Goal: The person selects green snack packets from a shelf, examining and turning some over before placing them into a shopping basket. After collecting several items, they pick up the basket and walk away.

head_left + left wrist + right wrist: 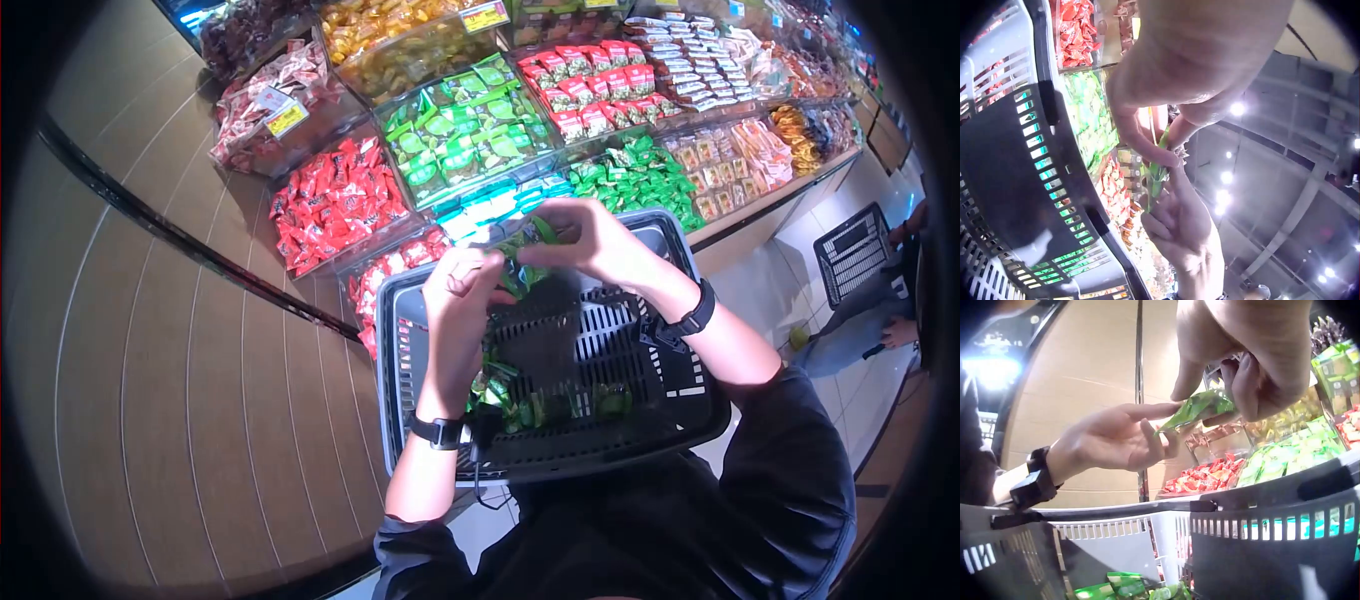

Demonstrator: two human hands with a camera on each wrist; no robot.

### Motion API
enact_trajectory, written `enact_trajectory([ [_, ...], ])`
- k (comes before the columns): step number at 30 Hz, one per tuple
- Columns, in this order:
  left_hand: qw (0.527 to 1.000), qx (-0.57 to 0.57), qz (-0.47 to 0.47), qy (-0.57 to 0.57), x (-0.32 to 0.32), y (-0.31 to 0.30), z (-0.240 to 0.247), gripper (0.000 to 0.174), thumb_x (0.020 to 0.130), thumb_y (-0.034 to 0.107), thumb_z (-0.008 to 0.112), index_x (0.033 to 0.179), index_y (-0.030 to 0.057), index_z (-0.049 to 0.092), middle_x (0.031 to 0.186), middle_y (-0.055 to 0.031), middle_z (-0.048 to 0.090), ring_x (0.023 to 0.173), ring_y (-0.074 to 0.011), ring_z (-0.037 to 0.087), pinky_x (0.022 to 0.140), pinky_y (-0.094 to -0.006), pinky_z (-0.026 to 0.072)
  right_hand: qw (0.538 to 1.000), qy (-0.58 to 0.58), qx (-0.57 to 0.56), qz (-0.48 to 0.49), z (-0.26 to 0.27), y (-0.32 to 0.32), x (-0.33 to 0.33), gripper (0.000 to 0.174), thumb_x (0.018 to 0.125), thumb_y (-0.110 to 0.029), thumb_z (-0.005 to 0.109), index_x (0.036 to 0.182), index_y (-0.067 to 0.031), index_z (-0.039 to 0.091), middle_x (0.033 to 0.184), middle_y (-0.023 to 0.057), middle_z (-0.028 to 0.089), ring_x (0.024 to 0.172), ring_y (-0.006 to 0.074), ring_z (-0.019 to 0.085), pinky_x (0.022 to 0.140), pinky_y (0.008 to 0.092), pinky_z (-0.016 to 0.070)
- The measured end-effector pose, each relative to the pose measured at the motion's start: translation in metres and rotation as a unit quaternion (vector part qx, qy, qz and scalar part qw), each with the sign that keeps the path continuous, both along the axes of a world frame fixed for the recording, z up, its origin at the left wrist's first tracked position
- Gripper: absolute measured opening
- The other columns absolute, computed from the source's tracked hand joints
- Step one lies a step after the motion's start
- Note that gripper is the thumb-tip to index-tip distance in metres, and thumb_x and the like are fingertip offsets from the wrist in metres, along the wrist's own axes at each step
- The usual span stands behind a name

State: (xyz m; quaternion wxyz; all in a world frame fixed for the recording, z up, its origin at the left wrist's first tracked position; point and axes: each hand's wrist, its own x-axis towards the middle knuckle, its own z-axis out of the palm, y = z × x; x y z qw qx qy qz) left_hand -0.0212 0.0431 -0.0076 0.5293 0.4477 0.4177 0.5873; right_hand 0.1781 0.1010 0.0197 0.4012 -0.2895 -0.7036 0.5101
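Over a black shopping basket [712, 380], both hands hold a small green snack packet [1200, 407]. My left hand [458, 315] pinches one end of it with thumb and fingers. At the other end, my right hand [592, 238] grips the packet between its thumb and curled fingers. The left wrist view shows the packet [1156, 180] edge-on between the left hand [1191, 69] and the right hand [1188, 234]. Several green packets [610, 400] lie in the bottom of the basket, partly in shadow.
Beyond the basket stands a tiered display with red packets [340, 200], larger green bags [460, 130] and small green packets [636, 180]. A brown panelled surface [200, 350] runs along the left. Another person [862, 335] with a black basket [850, 252] is at the right.
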Motion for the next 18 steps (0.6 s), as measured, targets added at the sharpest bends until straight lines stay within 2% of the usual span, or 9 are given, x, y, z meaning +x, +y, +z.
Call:
enact_trajectory([
  [3,0.999,0.012,0.052,-0.009,0.003,-0.003,0.009,0.005,0.097,0.009,0.067,0.096,0.0074,0.062,0.087,0.0016,0.064,0.077,-0.0062,0.061,0.069,-0.0258,0.0538,0.993,-0.01,-0.103,-0.053,0.006,0.002,0.003,0.016,0.092,-0.017,0.074,0.092,-0.0025,0.068,0.073,-0.0061,0.058,0.064,0.0003,0.046,0.056,0.0216,0.0338],
  [7,0.997,0.03,0.066,-0.013,0.001,0.0,0.001,0.007,0.099,0.011,0.066,0.096,0.0058,0.061,0.084,-0.0002,0.066,0.075,-0.006,0.062,0.068,-0.0231,0.0525,0.994,0.029,-0.079,-0.075,0.009,-0.003,0.0,0.009,0.093,-0.011,0.071,0.089,-0.0041,0.067,0.073,-0.0057,0.059,0.064,0.0,0.047,0.055,0.0206,0.0352],
  [8,0.998,0.037,0.054,0.001,0.0,0.001,0.0,0.008,0.1,0.011,0.065,0.096,0.0062,0.06,0.083,0.0004,0.065,0.073,-0.0055,0.059,0.066,-0.0225,0.049,0.994,0.028,-0.076,-0.074,0.007,-0.002,-0.001,0.009,0.093,-0.011,0.071,0.089,-0.0041,0.067,0.073,-0.0057,0.059,0.064,0.0,0.047,0.055,0.0206,0.0352],
  [10,0.998,0.04,0.041,0.014,0.002,-0.002,-0.002,0.009,0.101,0.012,0.064,0.095,0.0066,0.059,0.082,0.001,0.063,0.071,-0.0049,0.056,0.064,-0.0219,0.0455,0.993,0.064,-0.049,-0.083,-0.002,0.0,-0.001,0.008,0.093,-0.013,0.071,0.089,-0.008,0.067,0.06,-0.0104,0.049,0.049,-0.0016,0.037,0.044,0.0198,0.0235],
  [12,0.998,0.046,0.031,-0.035,0.006,-0.002,0.001,0.011,0.102,0.013,0.061,0.094,0.0079,0.055,0.081,0.003,0.059,0.068,-0.0042,0.049,0.062,-0.0217,0.0382,0.992,0.071,-0.064,-0.084,-0.003,-0.001,0.0,0.007,0.093,-0.013,0.07,0.089,-0.0078,0.067,0.06,-0.0104,0.049,0.049,-0.0017,0.037,0.044,0.0198,0.0235],
  [18,0.997,0.042,0.036,-0.059,0.016,0.002,0.003,0.009,0.103,0.013,0.06,0.098,0.0082,0.054,0.08,0.0047,0.053,0.069,-0.0044,0.046,0.062,-0.0214,0.0356,0.985,0.09,-0.123,-0.08,0.005,0.001,0.003,0.007,0.093,-0.013,0.07,0.089,-0.0079,0.066,0.062,-0.0105,0.049,0.049,-0.001,0.036,0.045,0.0196,0.0247],
])
